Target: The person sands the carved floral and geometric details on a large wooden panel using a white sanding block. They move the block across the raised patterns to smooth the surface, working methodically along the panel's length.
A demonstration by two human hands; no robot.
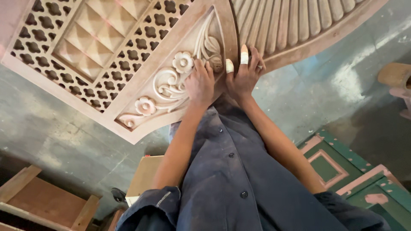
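Observation:
A large carved pale-wood panel (128,64) fills the top of the view, with lattice cut-outs, raised pyramids, carved flowers and scrolls, and a fluted fan section at the upper right. My left hand (199,83) presses down on the floral scroll carving, fingers curled together. My right hand (245,75) lies flat on the panel's lower edge next to it, fingers spread; two fingertips wear pale wrappings. Neither hand shows a tool, though something small under the left fingers stays hidden.
My dark blue work shirt (239,179) fills the lower middle. A grey concrete floor (51,128) lies below. A wooden frame (38,201) sits at lower left, a green and pink painted panel (342,171) at lower right, a wooden object (396,77) at the right edge.

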